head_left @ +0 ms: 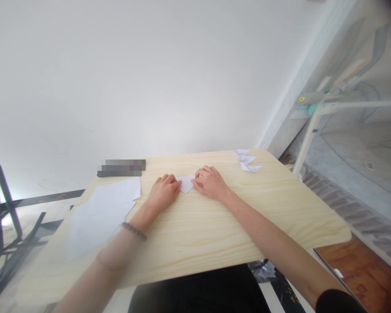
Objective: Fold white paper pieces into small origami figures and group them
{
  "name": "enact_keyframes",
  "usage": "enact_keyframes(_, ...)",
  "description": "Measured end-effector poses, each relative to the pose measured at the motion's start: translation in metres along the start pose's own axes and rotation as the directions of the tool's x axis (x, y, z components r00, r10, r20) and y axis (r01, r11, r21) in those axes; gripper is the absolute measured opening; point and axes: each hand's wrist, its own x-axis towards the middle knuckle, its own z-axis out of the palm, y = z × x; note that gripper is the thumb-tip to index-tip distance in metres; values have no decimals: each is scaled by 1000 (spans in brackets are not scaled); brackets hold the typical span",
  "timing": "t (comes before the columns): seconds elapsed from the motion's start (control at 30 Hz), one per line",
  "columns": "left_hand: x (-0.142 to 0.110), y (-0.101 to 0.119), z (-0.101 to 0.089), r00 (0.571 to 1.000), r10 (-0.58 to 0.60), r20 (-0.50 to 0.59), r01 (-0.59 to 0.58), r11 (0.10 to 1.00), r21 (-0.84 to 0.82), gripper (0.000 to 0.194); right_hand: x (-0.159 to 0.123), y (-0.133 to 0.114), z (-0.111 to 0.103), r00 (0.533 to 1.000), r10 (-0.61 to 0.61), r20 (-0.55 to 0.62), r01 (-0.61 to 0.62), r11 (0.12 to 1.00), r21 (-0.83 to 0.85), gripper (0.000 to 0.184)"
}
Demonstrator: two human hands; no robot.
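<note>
A small folded piece of white paper (186, 184) lies on the wooden table between my hands, its lower edge coming to a point. My left hand (164, 191), with a dark beaded bracelet at the wrist, pinches the paper's left side. On the opposite side, my right hand (211, 182) has its fingers curled and its thumb and fingertips on the right edge. The fingers cover both ends of the paper.
Several white sheets (106, 213) lie at the table's left. Behind them is a dark, pixelated object (121, 168). Folded white paper shapes (246, 161) sit at the back right of the light wooden table (195, 243). A white wall (169, 78) rises behind.
</note>
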Motion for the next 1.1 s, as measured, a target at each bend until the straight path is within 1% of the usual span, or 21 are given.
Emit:
enact_keyframes(0.1, 0, 0, -1, 996, -93, 1, 93, 995, 25, 33, 0, 6, -1, 999, 34, -7, -34, 999, 1, 24)
enact_keyframes(0.2, 1, -1, -2, 988, -154, 5, 154, 988, 29, 35, 0, 9, -2, 997, 73, -6, -73, 997, 21, 25)
enact_keyframes(0.3, 4, -4, -1, 978, -209, 22, 210, 978, -9, 34, 0, 9, 0, 994, 108, 2, -108, 992, 64, 22)
enact_keyframes(0.37, 4, -7, 0, 972, -235, 29, 236, 970, -66, 31, 0, 9, 3, 991, 130, 9, -130, 985, 114, 18)
enact_keyframes(0.47, 2, -12, 5, 975, -224, 6, 223, 964, -147, 27, 0, 11, 6, 989, 143, 22, -144, 967, 209, 19)
enact_keyframes(0.53, 0, -15, 9, 971, -239, -21, 233, 961, -147, 31, 0, 13, 9, 989, 142, 33, -145, 949, 279, 19)
enact_keyframes(0.63, -1, -18, 14, 973, -230, -19, 223, 959, -176, 34, 0, 16, 12, 990, 135, 50, -144, 911, 387, 18)
enact_keyframes(0.77, 1, -20, 19, 982, -190, -17, 175, 933, -313, 27, 0, 18, 14, 989, 145, 43, -146, 844, 516, 15)
enact_keyframes(0.83, 3, -20, 19, 980, -198, -21, 173, 900, -399, 25, 0, 17, 12, 987, 160, 34, -150, 801, 580, 14)
enact_keyframes(0.9, 3, -20, 18, 970, -242, 2, 211, 839, -501, 26, 1, 14, 10, 982, 183, 39, -165, 750, 641, 13)
enact_keyframes(1.0, 3, -18, 15, 945, -321, 67, 284, 702, -653, 32, 3, 8, 8, 974, 219, 54, -194, 695, 692, 14)
enact_keyframes(1.1, 3, -16, 12, 930, -360, 75, 287, 584, -759, 36, 4, 2, 6, 970, 237, 62, -208, 666, 716, 15)
